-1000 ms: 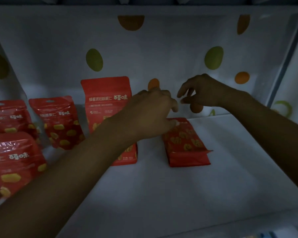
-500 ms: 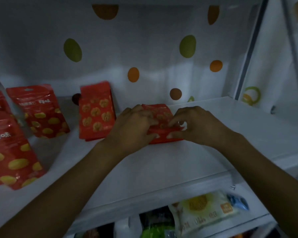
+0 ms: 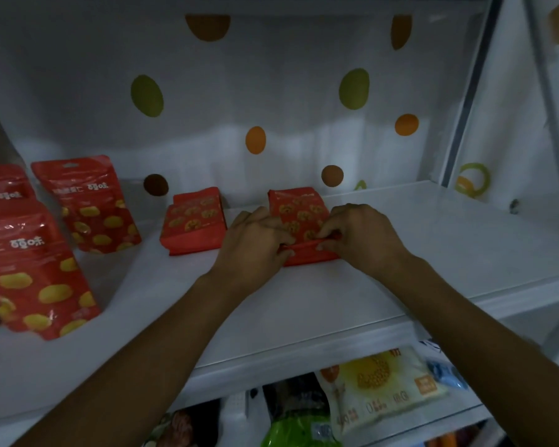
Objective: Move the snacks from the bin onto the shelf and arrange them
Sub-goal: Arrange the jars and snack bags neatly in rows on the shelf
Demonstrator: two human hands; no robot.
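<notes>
A red snack pack (image 3: 299, 211) printed with walnuts lies on the white shelf (image 3: 304, 304), near its middle. My left hand (image 3: 255, 246) grips the pack's near left edge, and my right hand (image 3: 359, 235) pinches its near right edge. A second red walnut pack (image 3: 192, 221) leans tilted just to the left. Further left stand three red pouches with yellow pieces: one at the back (image 3: 84, 201), one cut off by the frame edge (image 3: 0, 185), and a large one nearest me (image 3: 29, 272).
A dotted white sheet (image 3: 271, 91) backs the shelf, and a metal upright (image 3: 465, 101) marks its right end. Below the shelf's front edge sit a pale yellow snack bag (image 3: 381, 382), a green bag (image 3: 297, 427) and other dark packs.
Both hands came down onto the lying walnut pack and now hold its near edge. The other walnut pack now leans by itself to the left. The view dropped, showing the bags below.
</notes>
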